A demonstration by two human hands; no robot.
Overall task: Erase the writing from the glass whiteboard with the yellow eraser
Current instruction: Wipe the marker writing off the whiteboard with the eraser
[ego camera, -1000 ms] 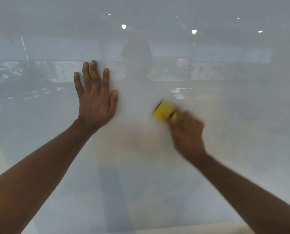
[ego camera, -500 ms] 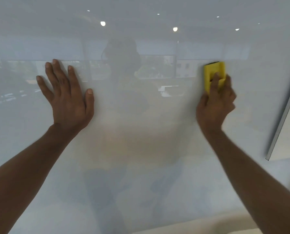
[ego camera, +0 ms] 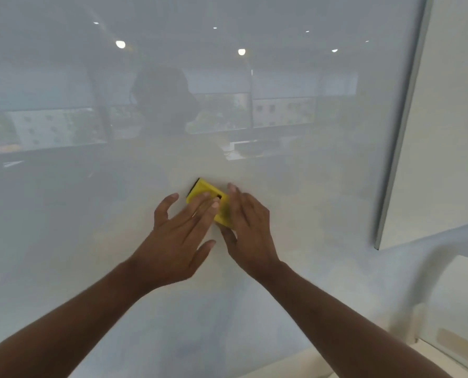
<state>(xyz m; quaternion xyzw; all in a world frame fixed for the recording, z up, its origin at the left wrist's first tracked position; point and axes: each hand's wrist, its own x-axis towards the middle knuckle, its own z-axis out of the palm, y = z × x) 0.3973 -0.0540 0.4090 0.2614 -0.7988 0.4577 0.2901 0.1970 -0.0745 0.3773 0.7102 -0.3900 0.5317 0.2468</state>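
The yellow eraser (ego camera: pixel 201 191) with a dark pad lies tilted against the glass whiteboard (ego camera: pixel 85 203), near the middle of the view. My right hand (ego camera: pixel 252 233) grips its lower right end, thumb under it and fingers blurred over it. From the left, my left hand (ego camera: pixel 178 241) reaches in with its fingers spread, and their tips rest flat on the eraser's face. No writing shows on the glass, only pale reflections of a room, windows and ceiling lights.
The board's right edge (ego camera: pixel 402 132) runs slanted down the right side, with a plain white wall (ego camera: pixel 453 126) beyond it. A pale curved fixture (ego camera: pixel 423 309) and a ledge sit at the lower right.
My right hand brought the eraser down and left from the upper right of the board. My left hand left its flat rest on the glass and came over onto the eraser.
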